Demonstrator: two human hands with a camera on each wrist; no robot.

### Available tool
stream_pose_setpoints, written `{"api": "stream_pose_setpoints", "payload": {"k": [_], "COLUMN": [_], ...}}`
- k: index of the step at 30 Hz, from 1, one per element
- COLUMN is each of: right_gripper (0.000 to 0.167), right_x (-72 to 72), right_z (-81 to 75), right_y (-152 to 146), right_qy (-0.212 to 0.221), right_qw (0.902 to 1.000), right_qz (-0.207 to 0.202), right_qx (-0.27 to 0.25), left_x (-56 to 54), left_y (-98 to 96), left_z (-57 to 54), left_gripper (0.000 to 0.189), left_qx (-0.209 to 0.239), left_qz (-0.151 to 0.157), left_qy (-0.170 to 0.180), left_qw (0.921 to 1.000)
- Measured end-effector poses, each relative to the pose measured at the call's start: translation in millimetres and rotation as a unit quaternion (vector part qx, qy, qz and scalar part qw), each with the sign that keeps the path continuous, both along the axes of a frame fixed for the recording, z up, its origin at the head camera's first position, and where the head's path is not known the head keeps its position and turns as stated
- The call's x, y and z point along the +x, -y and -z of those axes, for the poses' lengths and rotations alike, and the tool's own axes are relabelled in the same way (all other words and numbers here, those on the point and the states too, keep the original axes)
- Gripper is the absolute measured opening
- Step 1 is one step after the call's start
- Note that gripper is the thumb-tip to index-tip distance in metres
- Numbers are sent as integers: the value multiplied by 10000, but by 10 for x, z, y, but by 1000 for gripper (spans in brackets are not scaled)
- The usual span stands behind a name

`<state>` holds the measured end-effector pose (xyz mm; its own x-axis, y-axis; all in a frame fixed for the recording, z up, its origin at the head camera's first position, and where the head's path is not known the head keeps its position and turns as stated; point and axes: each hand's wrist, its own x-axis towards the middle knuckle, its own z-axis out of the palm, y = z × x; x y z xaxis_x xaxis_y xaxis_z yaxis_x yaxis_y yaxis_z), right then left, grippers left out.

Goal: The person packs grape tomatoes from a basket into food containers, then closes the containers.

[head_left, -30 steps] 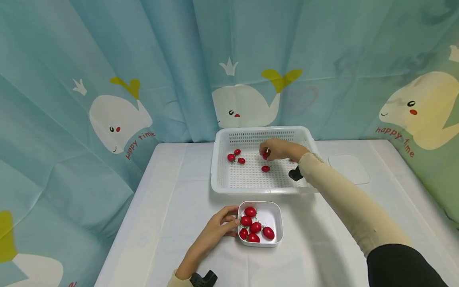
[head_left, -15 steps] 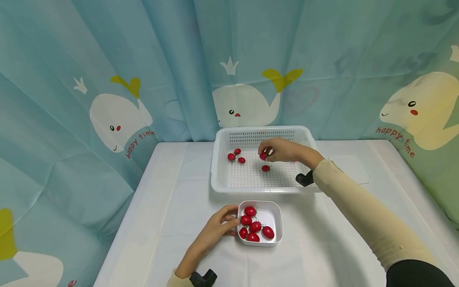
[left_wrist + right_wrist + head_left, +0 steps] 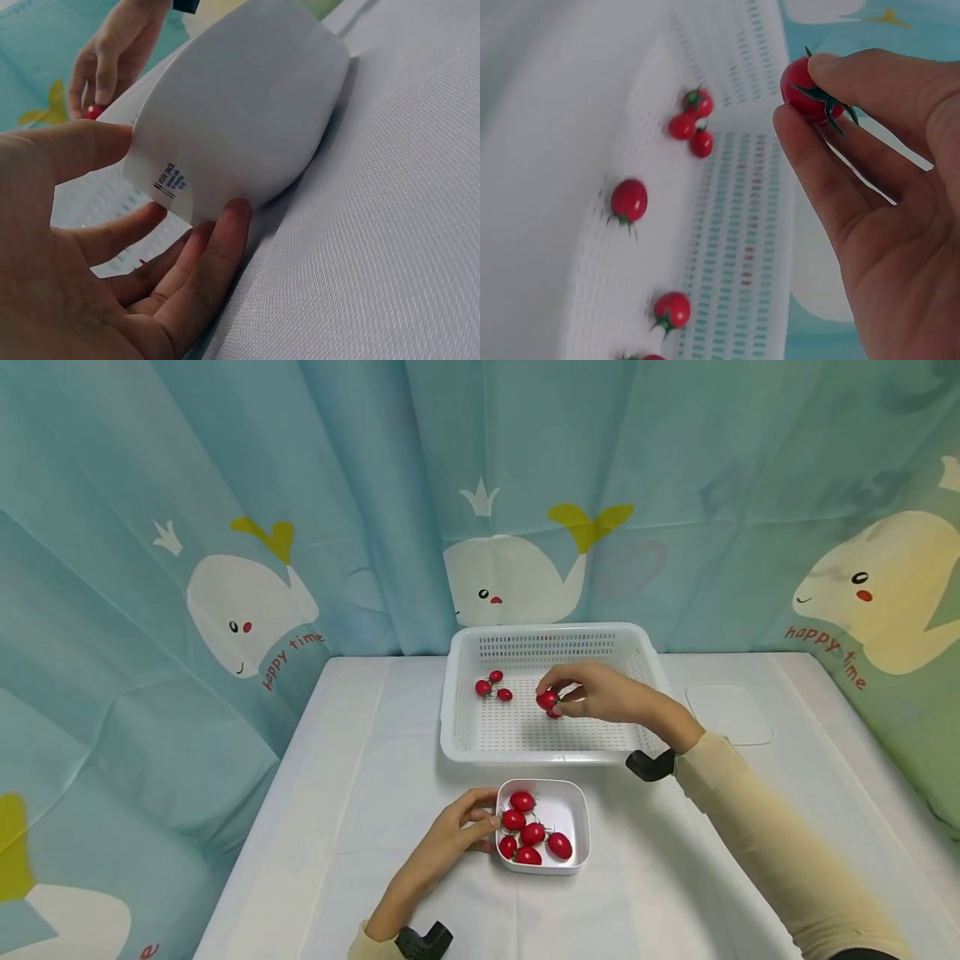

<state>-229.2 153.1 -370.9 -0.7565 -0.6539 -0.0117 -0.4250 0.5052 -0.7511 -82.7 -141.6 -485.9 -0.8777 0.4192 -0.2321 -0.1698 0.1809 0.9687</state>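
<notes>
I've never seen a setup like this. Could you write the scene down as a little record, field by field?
Right hand: pinches a tomato above the basket
Left hand: touches the box's left side
Box: white, on the table, nearer the person; six tomatoes inside
Basket: white, perforated; the right wrist view shows six tomatoes, one cut off by the frame
Backdrop: blue-green curtain with whales

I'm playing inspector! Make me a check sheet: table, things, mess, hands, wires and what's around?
Surface: white-covered table.
Job's things: six tomatoes in a small white box; more tomatoes in a white basket.
Clutter: one thin, flat square, right of the basket.
Hands: left hand touches the box; right hand pinches a tomato above the basket.
Cables: nothing seen.
Surroundings: blue-green curtain with whale pictures.
</notes>
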Motion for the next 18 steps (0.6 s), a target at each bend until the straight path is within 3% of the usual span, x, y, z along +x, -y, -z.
{"api": "stream_pose_setpoints", "payload": {"k": [7, 11, 18], "right_gripper": [32, 33, 33], "right_x": [243, 360, 518], "right_z": [4, 20, 127], "right_y": [-19, -36, -19], "right_qy": [152, 33, 152], "right_qw": [9987, 9980, 9929], "right_qz": [-6, 57, -225], "right_qx": [-476, -634, -1155], "left_x": [-4, -9, -1], "left_y": [-3, -4, 1], "left_z": [1, -2, -7], "left_gripper": [53, 53, 52], "left_qx": [28, 31, 31], "left_qz": [25, 39, 6], "left_qy": [20, 31, 30], "left_qw": [10000, 10000, 10000]}}
